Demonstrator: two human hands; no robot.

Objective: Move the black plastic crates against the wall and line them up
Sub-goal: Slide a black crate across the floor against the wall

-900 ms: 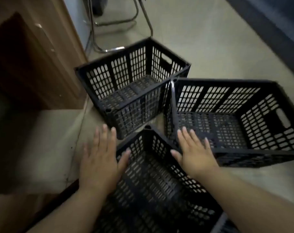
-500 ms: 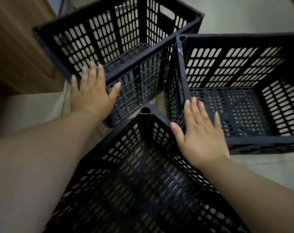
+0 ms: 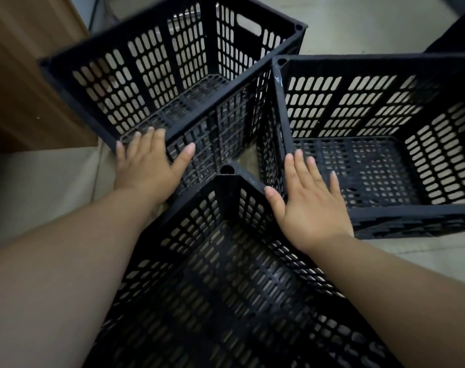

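Note:
Three black slotted plastic crates stand on the floor, corners meeting in the middle. The far-left crate [image 3: 188, 83] sits turned at an angle beside a wooden cabinet. The right crate [image 3: 385, 144] lies square to me. The near crate [image 3: 226, 288] is right below me, one corner pointing away. My left hand [image 3: 149, 166] lies flat with straight fingers over the near corner of the far-left crate. My right hand [image 3: 311, 208] is spread flat above the near-left corner of the right crate; whether it touches the rim is unclear.
A brown wooden cabinet [image 3: 26, 75] rises at the left, close to the far-left crate. Pale tiled floor [image 3: 40, 187] shows at the left, beyond the crates and at the lower right. A dark object [image 3: 459, 33] fills the top right corner.
My view has come closer over the crates. My left hand went forward from the near crate onto the far-left crate's corner. My right hand stayed by the right crate's corner.

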